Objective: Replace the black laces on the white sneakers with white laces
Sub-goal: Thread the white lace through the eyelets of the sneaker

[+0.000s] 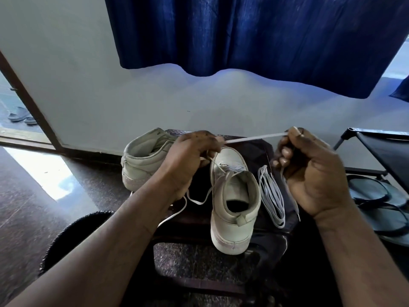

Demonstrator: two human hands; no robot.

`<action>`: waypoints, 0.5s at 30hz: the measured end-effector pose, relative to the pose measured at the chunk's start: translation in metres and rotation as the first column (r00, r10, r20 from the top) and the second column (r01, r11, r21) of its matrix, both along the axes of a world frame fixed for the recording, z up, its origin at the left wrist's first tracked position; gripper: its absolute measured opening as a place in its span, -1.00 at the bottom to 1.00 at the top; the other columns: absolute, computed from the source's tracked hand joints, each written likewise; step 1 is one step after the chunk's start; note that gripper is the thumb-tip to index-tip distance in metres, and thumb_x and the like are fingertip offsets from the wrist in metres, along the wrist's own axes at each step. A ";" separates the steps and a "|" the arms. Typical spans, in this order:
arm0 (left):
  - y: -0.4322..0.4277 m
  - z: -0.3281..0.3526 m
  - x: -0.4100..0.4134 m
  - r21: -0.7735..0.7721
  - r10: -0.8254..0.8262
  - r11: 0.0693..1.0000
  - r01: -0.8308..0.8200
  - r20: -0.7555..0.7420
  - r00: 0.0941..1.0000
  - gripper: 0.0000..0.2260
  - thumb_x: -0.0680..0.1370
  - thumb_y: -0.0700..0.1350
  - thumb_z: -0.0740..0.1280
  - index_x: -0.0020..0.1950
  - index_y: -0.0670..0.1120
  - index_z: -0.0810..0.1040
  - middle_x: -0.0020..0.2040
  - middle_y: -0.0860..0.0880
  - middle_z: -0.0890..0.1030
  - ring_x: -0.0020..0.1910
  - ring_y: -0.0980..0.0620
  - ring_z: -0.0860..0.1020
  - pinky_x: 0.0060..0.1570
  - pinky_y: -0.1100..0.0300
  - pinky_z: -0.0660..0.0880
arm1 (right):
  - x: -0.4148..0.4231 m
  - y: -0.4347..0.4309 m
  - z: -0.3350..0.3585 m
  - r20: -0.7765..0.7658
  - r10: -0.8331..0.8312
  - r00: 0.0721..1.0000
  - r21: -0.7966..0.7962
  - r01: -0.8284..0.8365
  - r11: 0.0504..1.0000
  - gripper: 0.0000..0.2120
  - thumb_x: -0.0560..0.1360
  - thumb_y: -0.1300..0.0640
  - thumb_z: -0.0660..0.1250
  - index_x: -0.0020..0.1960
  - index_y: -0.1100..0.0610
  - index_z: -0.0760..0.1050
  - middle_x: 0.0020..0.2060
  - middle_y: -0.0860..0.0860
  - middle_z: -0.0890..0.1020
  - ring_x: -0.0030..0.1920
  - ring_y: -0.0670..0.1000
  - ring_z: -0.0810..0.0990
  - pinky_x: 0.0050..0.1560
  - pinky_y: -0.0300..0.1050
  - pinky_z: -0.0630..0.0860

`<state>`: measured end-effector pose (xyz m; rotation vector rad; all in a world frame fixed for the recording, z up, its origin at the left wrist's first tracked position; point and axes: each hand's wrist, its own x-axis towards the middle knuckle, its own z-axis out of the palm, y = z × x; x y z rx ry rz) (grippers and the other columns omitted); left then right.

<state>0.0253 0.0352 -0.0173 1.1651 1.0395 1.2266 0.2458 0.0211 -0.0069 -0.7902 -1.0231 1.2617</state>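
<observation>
The white lace (254,137) runs taut between both hands above the small dark table (177,132). The left hand (192,156) is clenched around one part of it. The right hand (309,171) has its fingers curled and pinches the lace under the thumb. The lace also crosses the front eyelets of the near sneaker (232,196), which stands mid-table, heel at the near edge. A folded spare lace (272,196) lies just right of it. The other sneaker (143,160) sits at the far left corner.
</observation>
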 end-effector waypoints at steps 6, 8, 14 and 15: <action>0.002 -0.006 -0.002 0.074 0.281 0.959 -0.274 -0.130 0.951 -0.91 0.42 -0.11 0.34 -0.28 -0.04 0.59 -0.27 0.01 0.55 -0.33 0.09 0.41 -0.22 0.15 0.35 | 0.013 -0.001 0.003 0.008 -0.066 0.998 0.022 0.066 0.998 -0.74 0.62 0.14 0.27 -0.23 0.08 0.58 -0.39 0.00 0.46 -0.36 -0.03 0.37 -0.26 -0.13 0.32; -0.003 -0.005 0.003 0.158 0.231 0.966 -0.205 -0.164 0.959 -0.88 0.48 -0.10 0.36 -0.10 -0.01 0.70 -0.14 0.11 0.65 -0.24 0.17 0.52 -0.12 0.20 0.42 | 0.002 -0.005 0.002 0.134 -0.073 0.988 0.052 0.067 0.996 -0.74 0.62 0.18 0.27 -0.23 0.07 0.58 -0.36 -0.01 0.53 -0.35 -0.05 0.40 -0.30 -0.20 0.34; -0.011 -0.004 0.021 0.351 0.070 0.933 0.082 -0.399 0.914 -0.90 0.62 -0.10 0.44 0.04 0.11 0.71 0.00 0.21 0.65 -0.08 0.31 0.59 -0.06 0.28 0.46 | -0.027 -0.013 0.000 0.386 -0.021 0.922 0.110 -0.023 0.994 -0.80 0.65 0.29 0.26 -0.13 0.25 0.55 -0.34 0.07 0.53 -0.34 -0.09 0.43 -0.34 -0.28 0.36; -0.012 -0.005 0.022 0.336 0.054 0.937 0.099 -0.418 0.907 -0.88 0.62 -0.09 0.45 -0.03 0.15 0.68 -0.09 0.25 0.63 -0.18 0.32 0.56 -0.13 0.26 0.43 | -0.028 -0.013 -0.001 0.393 -0.023 0.919 0.111 -0.023 0.994 -0.81 0.65 0.30 0.26 -0.12 0.29 0.54 -0.34 0.08 0.53 -0.34 -0.09 0.43 -0.34 -0.28 0.36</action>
